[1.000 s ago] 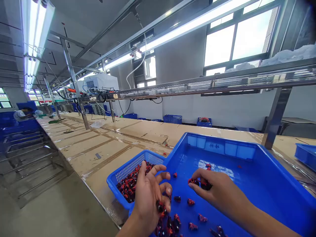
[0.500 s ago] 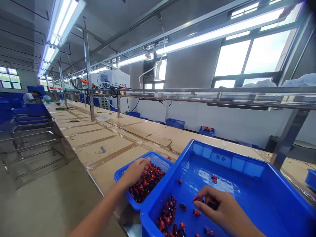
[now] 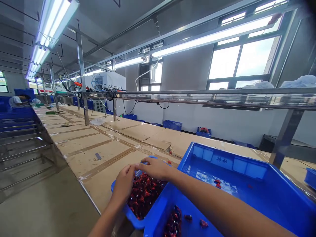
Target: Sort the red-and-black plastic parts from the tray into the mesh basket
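My left hand (image 3: 124, 184) and my right hand (image 3: 158, 168) meet over a small blue basket (image 3: 135, 223), fingertips pinched together above its far left side. Whatever lies between those fingers is hidden. A heap of small, shiny red-and-black pieces (image 3: 147, 195) fills the basket. My right forearm stretches across a large blue tray (image 3: 227, 166) standing beside it. Along the tray's near left side lies a pile of the same pieces (image 3: 174, 221), with a loose red piece (image 3: 203, 223) to the right.
Brown cardboard (image 3: 98, 148) taped together covers the long table. A metal shelf (image 3: 197, 95) runs along its length, held by posts (image 3: 82, 79). Metal stools (image 3: 27, 144) line the left side. Far off at left sits another person (image 3: 18, 100).
My right hand has moved left from inside the large tray to meet my left hand over the basket. The pieces it held are no longer visible. The camera view has shifted slightly.
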### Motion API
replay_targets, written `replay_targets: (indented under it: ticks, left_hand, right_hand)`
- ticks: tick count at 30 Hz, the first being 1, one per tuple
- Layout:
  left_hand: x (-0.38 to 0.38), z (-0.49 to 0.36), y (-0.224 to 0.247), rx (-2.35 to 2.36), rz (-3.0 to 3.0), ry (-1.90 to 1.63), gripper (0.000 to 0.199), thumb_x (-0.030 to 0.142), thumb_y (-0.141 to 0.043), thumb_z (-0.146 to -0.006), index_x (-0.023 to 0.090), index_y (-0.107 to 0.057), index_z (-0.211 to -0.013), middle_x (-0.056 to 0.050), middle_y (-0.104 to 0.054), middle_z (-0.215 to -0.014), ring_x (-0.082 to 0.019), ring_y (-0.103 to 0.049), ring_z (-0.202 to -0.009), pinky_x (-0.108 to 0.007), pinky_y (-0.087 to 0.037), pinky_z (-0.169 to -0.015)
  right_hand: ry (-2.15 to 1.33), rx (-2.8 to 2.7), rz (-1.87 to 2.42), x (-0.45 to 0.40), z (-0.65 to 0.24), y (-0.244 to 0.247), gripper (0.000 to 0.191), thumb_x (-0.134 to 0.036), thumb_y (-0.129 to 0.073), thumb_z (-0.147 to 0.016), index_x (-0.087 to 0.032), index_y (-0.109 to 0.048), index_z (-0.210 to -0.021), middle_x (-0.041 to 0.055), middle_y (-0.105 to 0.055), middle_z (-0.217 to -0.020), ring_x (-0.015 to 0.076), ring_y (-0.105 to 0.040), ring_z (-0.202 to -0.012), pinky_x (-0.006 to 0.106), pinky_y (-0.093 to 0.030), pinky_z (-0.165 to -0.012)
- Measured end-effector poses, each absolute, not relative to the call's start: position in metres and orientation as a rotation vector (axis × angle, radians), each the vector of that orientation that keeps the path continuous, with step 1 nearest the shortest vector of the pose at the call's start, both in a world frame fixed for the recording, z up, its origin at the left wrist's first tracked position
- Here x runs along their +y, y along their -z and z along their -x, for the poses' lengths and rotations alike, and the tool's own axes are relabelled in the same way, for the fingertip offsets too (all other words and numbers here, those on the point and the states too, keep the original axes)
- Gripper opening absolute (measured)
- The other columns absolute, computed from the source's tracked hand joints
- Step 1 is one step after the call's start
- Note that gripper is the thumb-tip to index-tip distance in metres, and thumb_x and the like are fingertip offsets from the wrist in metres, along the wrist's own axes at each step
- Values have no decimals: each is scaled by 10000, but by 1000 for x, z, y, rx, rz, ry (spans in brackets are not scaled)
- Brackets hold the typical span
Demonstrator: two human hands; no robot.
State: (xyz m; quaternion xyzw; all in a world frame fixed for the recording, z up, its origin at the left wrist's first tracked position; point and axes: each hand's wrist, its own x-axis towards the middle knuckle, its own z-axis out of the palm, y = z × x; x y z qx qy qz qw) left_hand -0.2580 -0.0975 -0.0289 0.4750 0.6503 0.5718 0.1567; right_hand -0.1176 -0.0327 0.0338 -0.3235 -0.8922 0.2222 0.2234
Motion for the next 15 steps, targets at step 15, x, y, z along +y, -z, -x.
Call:
replay_targets:
  ticks: [15]
  left_hand:
    - [-95,260,37,1895,-1372,-1534,419,524,-439,-828,200,-701,-869,33,-523,-547,-173,-487,-573,-267,-322,-566]
  right_hand:
    - [-729,-2451,1533,-92,-50,37,634,-486,-648,-743,-159,-541,-1275,140,-577,-1213,287,-544,-1093,386,-387,-911]
